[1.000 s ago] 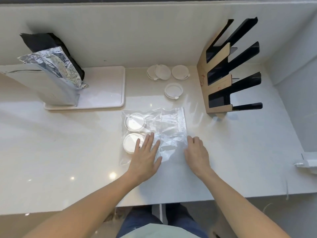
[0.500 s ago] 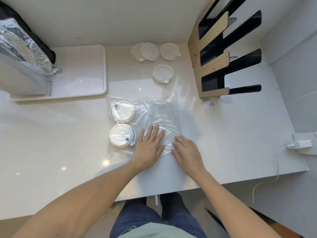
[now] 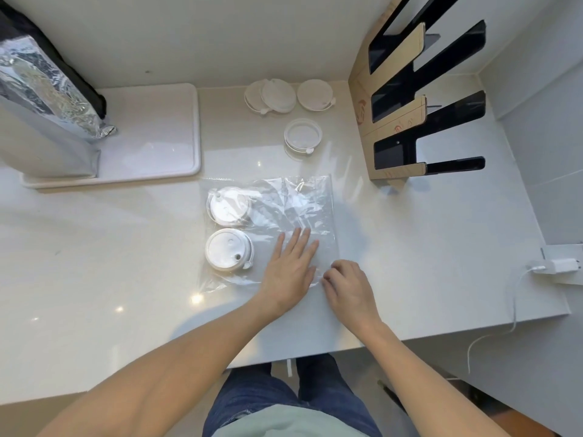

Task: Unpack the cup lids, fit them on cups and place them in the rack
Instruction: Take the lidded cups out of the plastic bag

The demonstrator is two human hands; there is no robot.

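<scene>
Early stage: two round white plastic cup lids (image 3: 228,230) sit sealed inside clear plastic bag (image 3: 284,212) on counter. Left hand (image 3: 288,268) presses flat on bag; right hand (image 3: 348,287) pinches its near corner. Black-and-cardboard rack (image 3: 407,111) holds nothing visible; fitting lids and racking remain.

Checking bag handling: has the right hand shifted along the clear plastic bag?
Yes. The right hand slid from the clear plastic bag's right edge to its near corner, fingers curled, pinching it.

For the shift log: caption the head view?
Left hand flattens the clear bag holding two lids while right hand pinches its corner.
</scene>
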